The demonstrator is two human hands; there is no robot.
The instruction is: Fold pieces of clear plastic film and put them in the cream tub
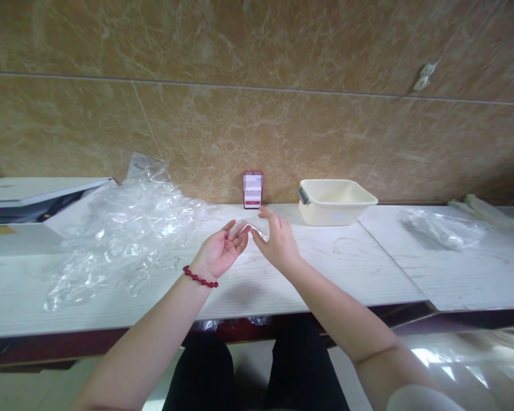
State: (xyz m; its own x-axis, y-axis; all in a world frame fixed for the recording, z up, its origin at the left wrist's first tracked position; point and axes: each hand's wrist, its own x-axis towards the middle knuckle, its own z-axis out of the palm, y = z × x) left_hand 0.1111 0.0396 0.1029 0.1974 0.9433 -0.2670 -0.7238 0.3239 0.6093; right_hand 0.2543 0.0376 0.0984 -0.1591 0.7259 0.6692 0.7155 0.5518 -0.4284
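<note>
A small clear plastic bag (260,226) is held between my two hands above the white table. My left hand (221,249) is turned palm up, with a red bead bracelet (200,279) at the wrist, and its fingers curl around the left end of the plastic. From the other side my right hand (280,240) has its thumb and fingers on the plastic's right part. A white edge or fold shows between the fingertips. Whether anything lies inside the bag I cannot make out.
A phone (253,190) leans upright on the marble wall. Right of it stands a cream plastic bin (337,214) with a grey handle. Many clear bags (132,228) are heaped at left beside a white box (21,237). More plastic (443,228) lies at far right.
</note>
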